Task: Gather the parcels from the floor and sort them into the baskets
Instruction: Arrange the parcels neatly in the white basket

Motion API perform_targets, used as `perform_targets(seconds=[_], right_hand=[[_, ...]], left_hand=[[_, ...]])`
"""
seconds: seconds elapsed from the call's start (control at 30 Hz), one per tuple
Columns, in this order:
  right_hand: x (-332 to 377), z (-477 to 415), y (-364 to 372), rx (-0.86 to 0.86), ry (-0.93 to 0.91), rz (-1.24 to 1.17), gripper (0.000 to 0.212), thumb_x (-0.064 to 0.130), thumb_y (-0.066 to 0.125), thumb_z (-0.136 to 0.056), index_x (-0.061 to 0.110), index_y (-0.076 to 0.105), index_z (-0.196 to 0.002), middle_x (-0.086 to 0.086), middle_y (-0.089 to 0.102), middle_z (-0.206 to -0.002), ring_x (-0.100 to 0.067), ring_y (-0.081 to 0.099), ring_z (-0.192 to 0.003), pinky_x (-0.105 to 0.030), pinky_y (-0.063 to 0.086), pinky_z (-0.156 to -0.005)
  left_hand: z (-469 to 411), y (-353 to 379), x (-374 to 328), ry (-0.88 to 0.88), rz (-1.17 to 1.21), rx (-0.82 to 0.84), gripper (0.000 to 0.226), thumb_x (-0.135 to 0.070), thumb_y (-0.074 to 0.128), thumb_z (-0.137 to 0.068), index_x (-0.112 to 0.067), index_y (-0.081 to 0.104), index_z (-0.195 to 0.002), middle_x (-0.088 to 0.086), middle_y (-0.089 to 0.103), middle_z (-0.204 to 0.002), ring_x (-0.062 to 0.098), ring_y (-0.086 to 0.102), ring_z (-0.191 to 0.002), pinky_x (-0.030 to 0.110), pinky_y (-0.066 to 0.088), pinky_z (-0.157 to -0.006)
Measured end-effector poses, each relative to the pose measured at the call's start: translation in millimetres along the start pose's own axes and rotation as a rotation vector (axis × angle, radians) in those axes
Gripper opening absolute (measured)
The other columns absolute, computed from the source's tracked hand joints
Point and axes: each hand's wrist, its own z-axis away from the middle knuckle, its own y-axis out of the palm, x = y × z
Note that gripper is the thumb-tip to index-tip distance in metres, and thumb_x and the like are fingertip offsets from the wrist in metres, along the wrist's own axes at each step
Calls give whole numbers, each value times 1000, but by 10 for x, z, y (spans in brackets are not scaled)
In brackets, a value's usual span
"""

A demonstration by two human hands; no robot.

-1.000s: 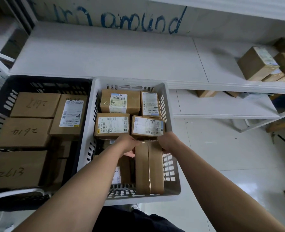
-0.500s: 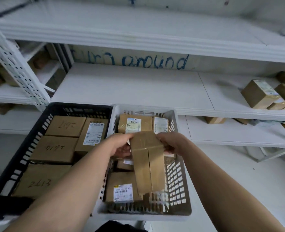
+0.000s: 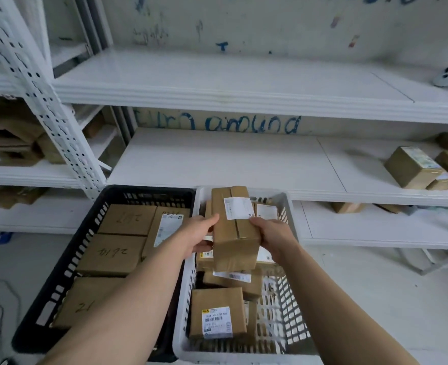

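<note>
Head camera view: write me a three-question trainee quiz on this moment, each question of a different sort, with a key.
1. Multiple choice: the raised parcel above the white basket is held by A) one hand, B) both the left hand and the right hand, C) neither hand.
2. True or false: the raised parcel's top face bears no label.
3. Fill in: the boxes with handwritten numbers lie in the ___ basket.
Key: 1 B. 2 False: a white label shows on it. 3 black: they lie in the black basket.
</note>
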Motion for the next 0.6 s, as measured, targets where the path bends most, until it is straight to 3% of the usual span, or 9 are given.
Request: perform_targets(seconds=[0.07, 0.17, 0.27, 0.33, 0.37, 0.43, 0.5, 0.6], right_hand=[[-72, 31, -1, -8, 10, -2, 28, 22, 76, -78, 4, 69, -97, -18, 73, -100, -26, 64, -87, -50, 54, -92], [-136, 88, -61, 33, 1, -6, 14, 13, 73, -81, 9, 71, -94, -11, 72, -105, -25, 67, -101, -41, 52, -98], [-181, 132, -138, 60, -13, -28, 27, 7, 72, -79, 4, 71, -106, -11, 72, -109, -22, 65, -103, -32, 51, -97], [-194, 199, -161, 90, -26, -20, 34, 11, 69, -82, 8, 69, -116, -10, 69, -116, -22, 62, -109, -35, 48, -100], [-194, 241, -167, 100, -33, -7, 31, 16, 67, -85, 11, 70, -115, -9, 68, -117, -23, 60, -109, -37, 48, -98], [-180, 339, -178, 113, -30, -7, 26, 25, 65, -89, 13, 71, -111, -7, 69, -105, -22, 61, -97, -33, 53, -76], [-178, 413, -193, 129, -3, -55, 19, 20, 64, -91, 11, 70, -106, -6, 69, -97, -20, 63, -88, -28, 53, -60], [-243, 449, -234, 88, 17, -81, 8, 8, 63, -90, 11, 68, -95, -9, 69, -98, -22, 64, -86, -28, 52, -61]], left_hand=[[25, -17, 21, 24, -35, 6, 32, -44, 61, -91, -19, 61, -110, -2, 67, -109, 23, 68, -93, 35, 58, -82], [27, -42, 57, 26, -72, 56, 23, -32, 62, -92, -23, 57, -112, -3, 66, -107, 22, 69, -82, 37, 58, -80], [50, -17, 62, -7, -16, 143, 24, -16, 56, -94, -21, 59, -117, 5, 67, -110, 24, 67, -84, 34, 57, -65], [54, 24, 76, -31, 23, 144, 24, -15, 54, -92, -15, 60, -115, 10, 65, -102, 27, 65, -85, 35, 56, -64], [52, 51, 92, -53, 40, 140, 23, -19, 55, -91, -14, 61, -112, 10, 63, -98, 29, 64, -86, 38, 57, -68], [31, 98, 137, -103, 85, 147, 24, -31, 60, -87, -16, 62, -105, 10, 64, -94, 30, 63, -90, 44, 56, -80], [14, 160, 171, -145, 99, 169, 31, -41, 62, -85, -16, 63, -103, 10, 66, -95, 29, 63, -90, 41, 54, -79], [29, 269, 199, -163, 102, 226, 34, -45, 57, -89, -16, 63, -107, 12, 66, -96, 27, 62, -87, 35, 51, -77]])
